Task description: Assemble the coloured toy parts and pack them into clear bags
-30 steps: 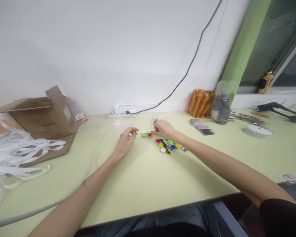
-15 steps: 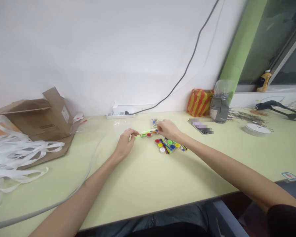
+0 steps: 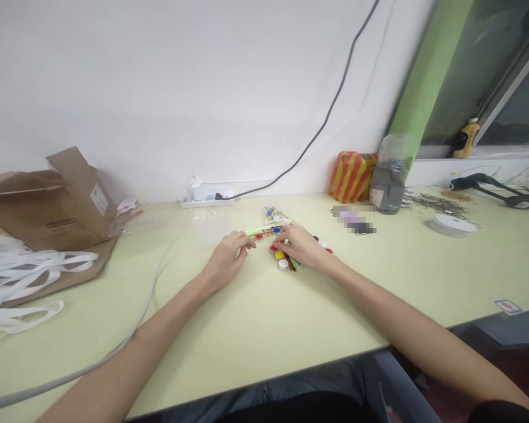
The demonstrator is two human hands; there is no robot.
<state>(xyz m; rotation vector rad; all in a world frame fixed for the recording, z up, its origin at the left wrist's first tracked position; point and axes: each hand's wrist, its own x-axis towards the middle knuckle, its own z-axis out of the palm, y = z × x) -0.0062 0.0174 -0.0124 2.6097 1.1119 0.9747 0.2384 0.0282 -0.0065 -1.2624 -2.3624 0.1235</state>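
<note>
On the table, my left hand [image 3: 230,254] rests beside a row of thin coloured sticks [image 3: 264,230]; its fingers are curled, with a gap to the thumb and nothing visible between them. A small red-topped round piece [image 3: 258,237] lies just past its fingertips. My right hand [image 3: 303,245] is over a pile of coloured sticks [image 3: 292,264] and small round pieces, fingertips drawn together at a red-topped piece [image 3: 273,248]; whatever they pinch is too small to make out. Near it are a yellow-topped piece [image 3: 279,255] and a white-topped piece [image 3: 283,265]. The hand hides part of the pile.
Behind the row lies a clear bag with small coloured parts [image 3: 272,214]. A power strip [image 3: 207,200] stands by the wall. At left are a cardboard box [image 3: 70,205] and white ribbon [image 3: 35,261]. At right are a striped bag [image 3: 352,176] and a white roll [image 3: 453,225].
My right hand has moved from the far end of the stick row down to the pile. My left hand has come off the near end of the sticks. The view has shifted slightly.
</note>
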